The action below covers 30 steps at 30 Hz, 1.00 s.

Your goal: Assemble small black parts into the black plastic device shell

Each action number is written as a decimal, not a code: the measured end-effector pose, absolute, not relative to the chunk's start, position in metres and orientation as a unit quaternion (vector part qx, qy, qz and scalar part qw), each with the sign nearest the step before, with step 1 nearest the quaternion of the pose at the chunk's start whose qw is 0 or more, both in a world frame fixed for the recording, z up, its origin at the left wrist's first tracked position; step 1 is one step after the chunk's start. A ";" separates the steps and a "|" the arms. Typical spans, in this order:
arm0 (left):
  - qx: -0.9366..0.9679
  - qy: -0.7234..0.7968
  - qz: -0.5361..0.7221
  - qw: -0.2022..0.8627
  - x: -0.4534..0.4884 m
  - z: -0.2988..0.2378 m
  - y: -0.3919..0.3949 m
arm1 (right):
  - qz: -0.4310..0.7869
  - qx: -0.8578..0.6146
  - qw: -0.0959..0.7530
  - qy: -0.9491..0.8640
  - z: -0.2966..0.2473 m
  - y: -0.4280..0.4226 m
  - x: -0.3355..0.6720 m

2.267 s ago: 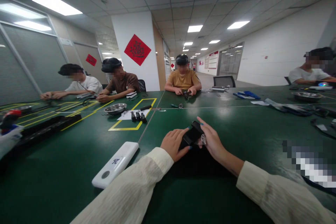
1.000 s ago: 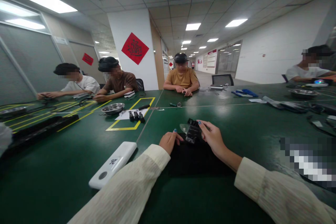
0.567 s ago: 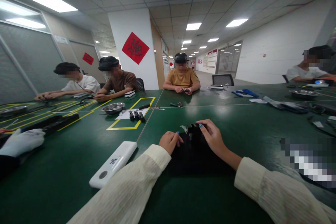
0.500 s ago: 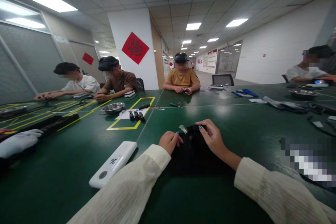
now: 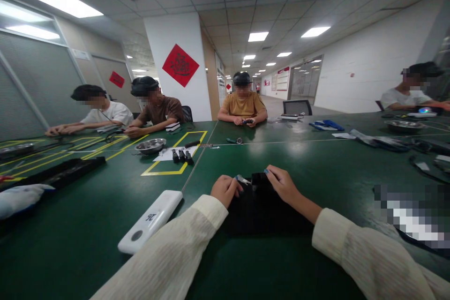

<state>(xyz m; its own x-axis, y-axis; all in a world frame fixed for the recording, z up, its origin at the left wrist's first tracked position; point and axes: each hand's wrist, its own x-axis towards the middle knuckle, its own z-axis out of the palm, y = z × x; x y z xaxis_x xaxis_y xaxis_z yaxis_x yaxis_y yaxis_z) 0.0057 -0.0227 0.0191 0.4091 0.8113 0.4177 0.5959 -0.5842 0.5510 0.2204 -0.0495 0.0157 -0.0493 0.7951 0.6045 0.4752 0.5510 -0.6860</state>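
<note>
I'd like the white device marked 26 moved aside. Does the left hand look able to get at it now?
Probably yes: the device lies uncovered just left of the left hand, alongside the sleeve, with no object between its far end and the hand. The hand appears occupied with the clear scrap, though.

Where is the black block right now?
Right of centre in the head view: the black block is in the right hand, by the far edge of the black mat.

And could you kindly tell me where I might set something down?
Bare green tabletop lies between the right hand and the blue bundle, and between the white device and black tray. It is crowded around the black block, left hand and metal bowl.
</note>
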 end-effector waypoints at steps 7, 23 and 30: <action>0.798 0.461 0.368 0.124 0.004 0.021 -0.023 | 0.143 -0.511 0.610 -0.589 0.008 -0.033 0.238; 0.811 0.432 0.373 0.130 0.003 0.020 -0.025 | 0.024 -0.741 0.310 -0.595 -0.019 -0.008 0.274; 0.813 0.433 0.368 0.128 0.003 0.019 -0.025 | 0.054 -0.775 0.251 -0.577 -0.013 -0.009 0.280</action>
